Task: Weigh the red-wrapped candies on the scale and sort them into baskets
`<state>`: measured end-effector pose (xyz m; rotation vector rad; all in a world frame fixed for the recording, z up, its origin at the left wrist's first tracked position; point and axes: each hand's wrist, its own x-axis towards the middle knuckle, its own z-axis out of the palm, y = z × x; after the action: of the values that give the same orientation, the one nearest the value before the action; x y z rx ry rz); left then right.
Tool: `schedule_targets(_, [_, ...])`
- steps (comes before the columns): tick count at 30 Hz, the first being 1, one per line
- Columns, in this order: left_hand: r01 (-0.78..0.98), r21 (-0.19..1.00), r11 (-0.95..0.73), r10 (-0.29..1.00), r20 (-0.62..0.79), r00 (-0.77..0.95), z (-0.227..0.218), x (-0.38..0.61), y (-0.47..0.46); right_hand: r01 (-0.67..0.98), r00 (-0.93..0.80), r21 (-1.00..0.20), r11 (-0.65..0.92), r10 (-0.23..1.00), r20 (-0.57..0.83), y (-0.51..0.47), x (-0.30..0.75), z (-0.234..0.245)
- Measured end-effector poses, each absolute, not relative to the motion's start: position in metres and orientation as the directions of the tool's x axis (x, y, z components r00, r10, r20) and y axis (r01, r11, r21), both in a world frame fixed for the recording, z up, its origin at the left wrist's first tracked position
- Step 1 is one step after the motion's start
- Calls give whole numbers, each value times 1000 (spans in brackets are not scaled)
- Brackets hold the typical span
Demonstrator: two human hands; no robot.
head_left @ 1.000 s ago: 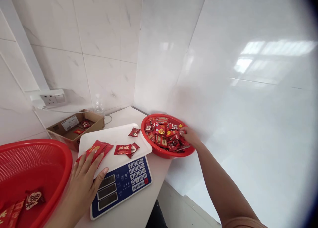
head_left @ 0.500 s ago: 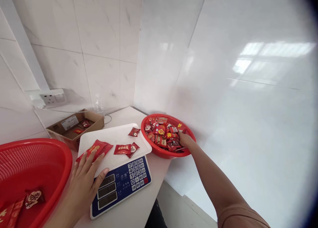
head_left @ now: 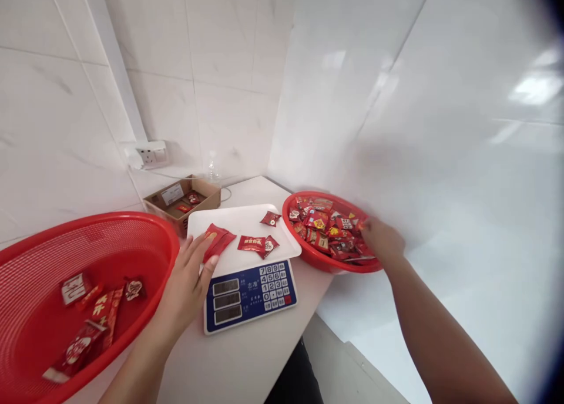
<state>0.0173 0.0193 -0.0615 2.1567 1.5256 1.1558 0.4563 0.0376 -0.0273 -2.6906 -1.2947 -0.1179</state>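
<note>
A: Grip?
B: Left hand (head_left: 187, 279): thumb and fingers apart, fingertips at the red packet (head_left: 223, 240) on the tray (head_left: 240, 219), mid-frame. Right hand (head_left: 382, 239): right of centre, blurred, at the right basket (head_left: 315, 259) of sachets (head_left: 318, 219); cannot tell whether it is closed on one.
A: Around?
B: Left basket (head_left: 166, 231), lower left, sachets inside. Box (head_left: 209, 203), left of centre.

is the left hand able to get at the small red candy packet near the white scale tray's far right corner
Probably yes: past the larger red packet at the left hand, bare white tray leads to the small red candy packet.
</note>
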Motion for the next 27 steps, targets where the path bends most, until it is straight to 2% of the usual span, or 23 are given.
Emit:
schedule_targets(1, [651, 643, -403, 884, 458, 95, -56, 16, 16, 778, 628, -183, -601, 755, 189, 36, 451, -22])
schedule_targets(3, [594, 714, -371, 887, 462, -2, -46, 15, 11, 800, 584, -363, -477, 757, 293, 34, 437, -15])
schedule_targets(5, [519, 774, -363, 875, 475, -96, -37, 13, 6, 823, 486, -502, -267, 789, 376, 35, 416, -12])
schedule_targets(7, [436, 812, -388, 854, 495, -160, -31, 11, 2, 824, 345, -564, -48, 833, 433, 39, 388, -14])
schedule_targets(12, [339, 852, -399, 838, 489, -241, -24, 6, 1, 795, 92, -578, 185, 905, 416, 62, 315, -30])
schedule_targets(16, [317, 861, -397, 840, 480, -253, -23, 4, 2, 755, -35, -591, 283, 918, 395, 79, 277, -37])
schedule_targets(23, [331, 853, -403, 833, 491, -253, -23, 3, 2, 778, -61, -559, 285, 921, 385, 74, 275, -35])
schedule_targets(27, [335, 851, -405, 839, 491, -233, -26, 1, 4, 870, -135, -426, 246, 952, 274, 60, 284, -38])
